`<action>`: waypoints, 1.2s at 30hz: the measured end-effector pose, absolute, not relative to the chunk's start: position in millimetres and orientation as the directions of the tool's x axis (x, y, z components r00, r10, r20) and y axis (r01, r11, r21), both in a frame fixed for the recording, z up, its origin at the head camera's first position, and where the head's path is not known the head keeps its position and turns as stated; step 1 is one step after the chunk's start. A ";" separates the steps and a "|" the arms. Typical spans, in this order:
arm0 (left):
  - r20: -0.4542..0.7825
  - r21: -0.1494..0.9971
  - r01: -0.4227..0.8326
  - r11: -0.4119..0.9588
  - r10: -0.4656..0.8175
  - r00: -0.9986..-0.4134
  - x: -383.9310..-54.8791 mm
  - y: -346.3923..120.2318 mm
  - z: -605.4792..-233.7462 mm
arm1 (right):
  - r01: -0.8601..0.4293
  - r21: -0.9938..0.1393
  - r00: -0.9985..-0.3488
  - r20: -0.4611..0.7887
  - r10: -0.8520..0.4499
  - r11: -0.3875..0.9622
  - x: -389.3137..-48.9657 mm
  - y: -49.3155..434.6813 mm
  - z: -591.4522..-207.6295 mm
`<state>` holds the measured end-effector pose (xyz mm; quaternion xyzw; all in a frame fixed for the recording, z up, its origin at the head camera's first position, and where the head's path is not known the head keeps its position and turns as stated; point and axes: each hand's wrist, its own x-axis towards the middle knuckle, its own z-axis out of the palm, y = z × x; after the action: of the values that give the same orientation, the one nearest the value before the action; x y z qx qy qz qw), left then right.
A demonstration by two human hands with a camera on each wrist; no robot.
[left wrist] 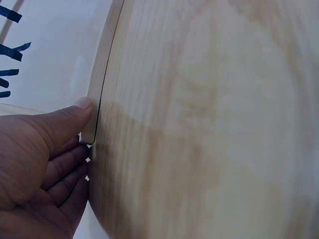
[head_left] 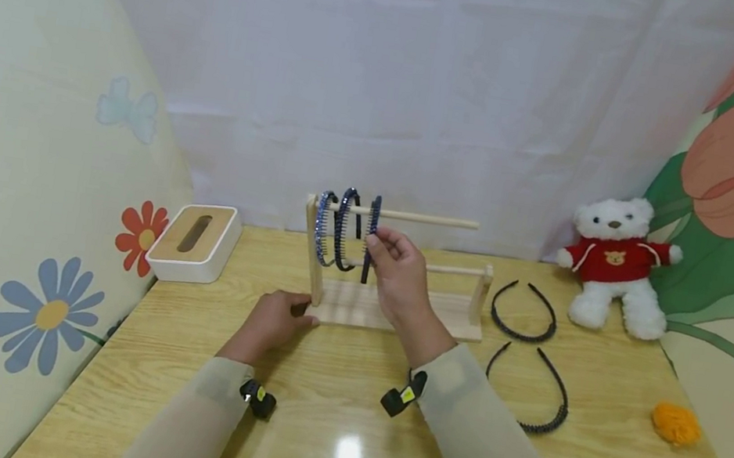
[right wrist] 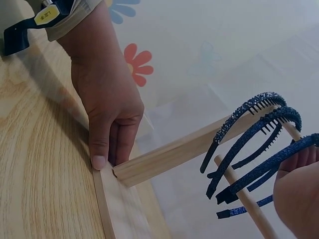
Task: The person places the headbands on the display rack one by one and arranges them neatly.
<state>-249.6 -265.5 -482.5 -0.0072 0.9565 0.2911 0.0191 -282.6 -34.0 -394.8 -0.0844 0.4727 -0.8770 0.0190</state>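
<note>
A wooden headband rack [head_left: 410, 319] with two rods stands on the table. My right hand [head_left: 398, 277] pinches a dark blue headband [head_left: 375, 214] at the upper rod [head_left: 446, 222], thumb towards me. To its left on that rod hang a sparkly blue headband [head_left: 321, 222] and a dark toothed headband [head_left: 339, 229]. At the rack's left front corner, my left hand [head_left: 275, 322] grips the base. In the left wrist view its thumb [left wrist: 75, 117] presses the base's edge, with the other fingers curled beside it. The right fingertips are partly hidden in the right wrist view.
Right of the rack lie a black headband [head_left: 522, 336] and a beaded black one [head_left: 555, 419], partly behind my right sleeve. A white teddy bear [head_left: 612, 258] sits at the back right, an orange bundle [head_left: 676, 424] nearer. A tissue box [head_left: 194, 243] stands at left.
</note>
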 end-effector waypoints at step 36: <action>-0.062 0.545 -0.036 0.838 -0.002 -0.998 -255.2 -267.0 -484.6 | -0.645 -0.539 -0.654 0.023 -0.756 0.542 -224.4 166.3 -459.7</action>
<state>-255.2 -267.0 -484.6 -0.0098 0.9581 0.2847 0.0296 -224.4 166.3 -459.7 -0.4021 0.8714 -0.2599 0.1067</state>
